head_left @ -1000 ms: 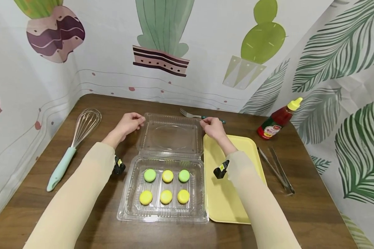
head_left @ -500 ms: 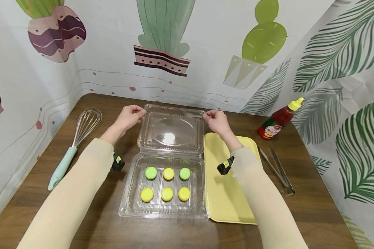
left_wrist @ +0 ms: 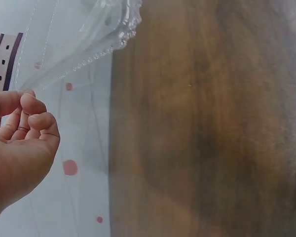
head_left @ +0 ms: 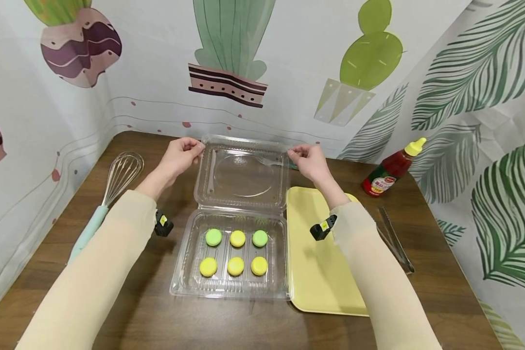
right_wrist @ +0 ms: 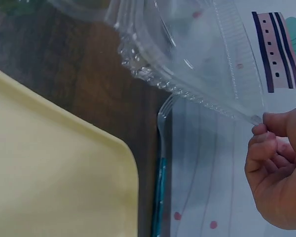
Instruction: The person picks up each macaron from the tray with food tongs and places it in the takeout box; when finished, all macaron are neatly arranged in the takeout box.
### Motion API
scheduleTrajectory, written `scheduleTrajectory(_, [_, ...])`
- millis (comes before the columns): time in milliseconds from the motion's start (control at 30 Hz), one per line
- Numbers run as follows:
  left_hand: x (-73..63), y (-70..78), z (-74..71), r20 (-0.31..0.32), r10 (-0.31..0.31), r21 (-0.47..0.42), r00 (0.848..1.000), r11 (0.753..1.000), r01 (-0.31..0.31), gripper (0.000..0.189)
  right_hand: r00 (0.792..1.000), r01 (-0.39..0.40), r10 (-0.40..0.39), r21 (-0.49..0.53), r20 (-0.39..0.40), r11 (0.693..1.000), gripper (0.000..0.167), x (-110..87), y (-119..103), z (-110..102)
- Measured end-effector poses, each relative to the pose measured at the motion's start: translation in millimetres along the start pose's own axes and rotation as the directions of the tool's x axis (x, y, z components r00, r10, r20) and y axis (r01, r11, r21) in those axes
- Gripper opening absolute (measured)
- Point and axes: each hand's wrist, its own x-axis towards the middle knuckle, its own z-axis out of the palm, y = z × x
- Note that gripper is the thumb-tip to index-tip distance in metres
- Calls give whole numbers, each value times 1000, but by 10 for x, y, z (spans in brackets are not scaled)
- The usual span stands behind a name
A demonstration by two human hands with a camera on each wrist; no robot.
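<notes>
A clear plastic clamshell box stands with its lid [head_left: 245,182] tilted up from the hinge at the back. In its base [head_left: 223,293], two green macarons [head_left: 213,237] and one yellow macaron [head_left: 237,238] form the far row, with three yellow ones in front. My left hand [head_left: 180,158] pinches the lid's far left corner between thumb and fingers. At the far right corner, my right hand [head_left: 309,162] pinches the rim; the right wrist view shows thumb and forefinger on that corner. The lid's edge is raised off the table in both wrist views.
A yellow tray [head_left: 319,291] lies right of the box, partly under my right sleeve. Behind the lid is a fork [right_wrist: 161,182] with a teal handle. A whisk [head_left: 121,177] lies left; a red sauce bottle [head_left: 387,172] and metal tongs [head_left: 395,240] are right.
Both hands have lifted the lid's far edge, so it tilts up more steeply. The base and macarons have shifted slightly toward the back.
</notes>
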Motion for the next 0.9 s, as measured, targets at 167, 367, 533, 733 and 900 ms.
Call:
scheduleTrajectory(167, [-39, 133, -10, -17, 46, 0, 999, 999, -46, 27, 1000, -9, 12, 110, -25, 994, 35, -32, -87, -70])
scheduleTrajectory(367, [-134, 297, -41, -31, 83, 21, 996, 996, -82, 28, 998, 7, 5, 223, -56, 975, 42, -116, -200, -168])
scheduleTrajectory(533, [-196, 422, -65, -58, 105, -1, 993, 994, -105, 30, 997, 32, -16, 226, -75, 974, 42, -218, -280, -243])
scheduleTrajectory(733, [-308, 574, -76, -108, 126, -43, 986, 990, -131, 33, 993, 95, -78, 218, -84, 971, 48, -334, -346, -301])
scheduleTrajectory(900, [-463, 671, -104, -153, 176, -53, 972, 981, -186, 27, 983, 170, -150, 240, -101, 956, 43, -481, -423, -348])
